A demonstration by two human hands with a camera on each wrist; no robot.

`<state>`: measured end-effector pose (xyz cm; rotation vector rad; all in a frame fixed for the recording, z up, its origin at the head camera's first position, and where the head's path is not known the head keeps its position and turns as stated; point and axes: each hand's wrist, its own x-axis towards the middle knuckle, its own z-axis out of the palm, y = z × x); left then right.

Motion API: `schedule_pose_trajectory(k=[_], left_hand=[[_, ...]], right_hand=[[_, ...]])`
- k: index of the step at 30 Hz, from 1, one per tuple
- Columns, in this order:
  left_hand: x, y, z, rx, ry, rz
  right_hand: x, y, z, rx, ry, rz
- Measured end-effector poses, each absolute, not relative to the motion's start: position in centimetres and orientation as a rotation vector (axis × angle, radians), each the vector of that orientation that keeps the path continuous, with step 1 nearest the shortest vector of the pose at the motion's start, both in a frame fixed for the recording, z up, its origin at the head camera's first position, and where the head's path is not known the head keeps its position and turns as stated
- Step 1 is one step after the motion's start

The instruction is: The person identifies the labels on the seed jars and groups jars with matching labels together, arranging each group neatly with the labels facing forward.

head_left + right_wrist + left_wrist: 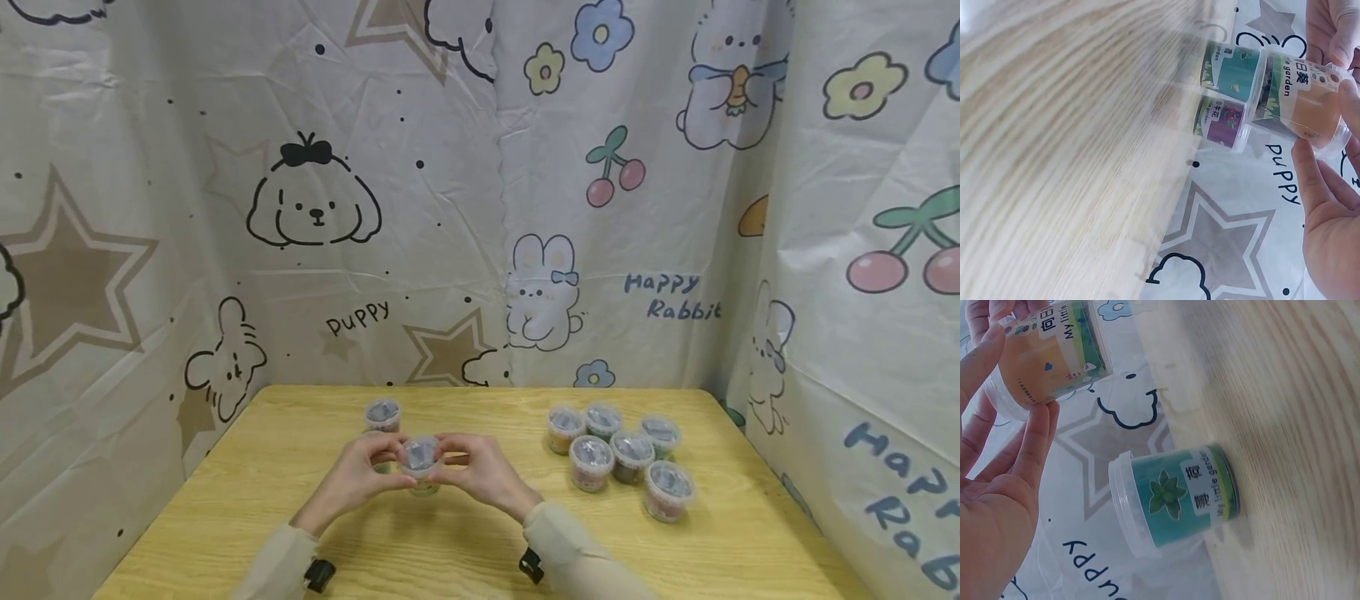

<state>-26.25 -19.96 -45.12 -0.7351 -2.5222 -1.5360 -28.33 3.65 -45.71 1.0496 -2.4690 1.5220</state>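
A small clear tub with an orange label and a translucent lid point(420, 457) is held upright between both hands. My left hand point(358, 477) grips its left side, thumb in front and fingers behind. From the other side, my right hand point(480, 473) pinches the lid rim with thumb and fingers. A teal-labelled tub with a leaf picture point(1169, 497) stands close by my left hand, mostly hidden behind it in the head view. Beyond it is a purple-labelled tub point(1222, 122), whose lid point(382, 410) shows in the head view.
Several similar lidded tubs point(591, 462) stand grouped on the right of the wooden table point(480, 558). Patterned cloth point(450, 250) hangs along the table's back and sides. A black strap mount point(320, 575) sits at the left wrist, another point(531, 567) at the right.
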Motion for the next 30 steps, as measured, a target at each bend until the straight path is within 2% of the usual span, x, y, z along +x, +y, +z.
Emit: schedule_pose_trajectory(k=[15,30], left_hand=[[-25.5,-23.7,-45.2,-0.711,-2.692,-1.435],[-25.6,-27.5,-45.1,-0.865,-2.846,-1.433]], right_hand=[[-27.7,0.2,-46.6,1.15,-2.443,1.423],[-27.2,-3.4,-47.4,1.224,-2.534,1.255]])
